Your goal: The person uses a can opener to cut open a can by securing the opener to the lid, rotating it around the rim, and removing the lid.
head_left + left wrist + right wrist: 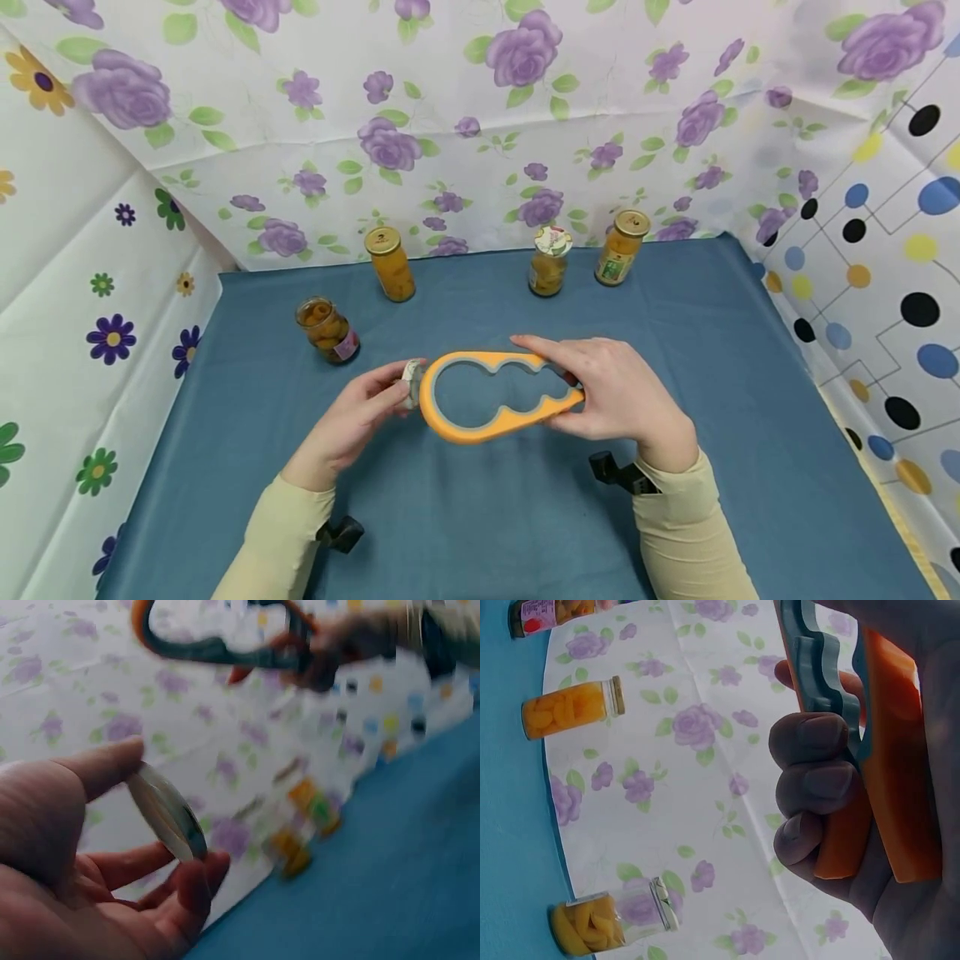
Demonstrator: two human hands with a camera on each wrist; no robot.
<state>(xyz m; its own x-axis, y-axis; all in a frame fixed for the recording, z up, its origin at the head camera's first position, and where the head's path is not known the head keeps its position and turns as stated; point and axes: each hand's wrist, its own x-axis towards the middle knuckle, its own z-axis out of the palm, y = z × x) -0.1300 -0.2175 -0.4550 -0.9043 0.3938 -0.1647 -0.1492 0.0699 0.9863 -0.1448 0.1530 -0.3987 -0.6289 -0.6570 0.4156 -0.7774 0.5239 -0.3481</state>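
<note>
My left hand [360,421] pinches a round jar lid [412,383] between thumb and fingers, edge up. In the left wrist view, the thin rim of the lid [166,814] faces the camera. My right hand [618,387] grips the two handles of an orange and grey jar opener [465,435]. Its round end overlaps the edge of the lid in the head view. Fingers curl round the handles of the opener [900,787] in the right wrist view. Behind the left hand stands a glass jar [327,332] without a lid, filled with brownish pieces.
Along the back of the blue cloth [480,517] stand three lidded jars: one with orange contents [392,271], a shorter one with a patterned lid [548,265], and a labelled one [621,250] at right. Flowered and dotted sheets [465,125] enclose the table.
</note>
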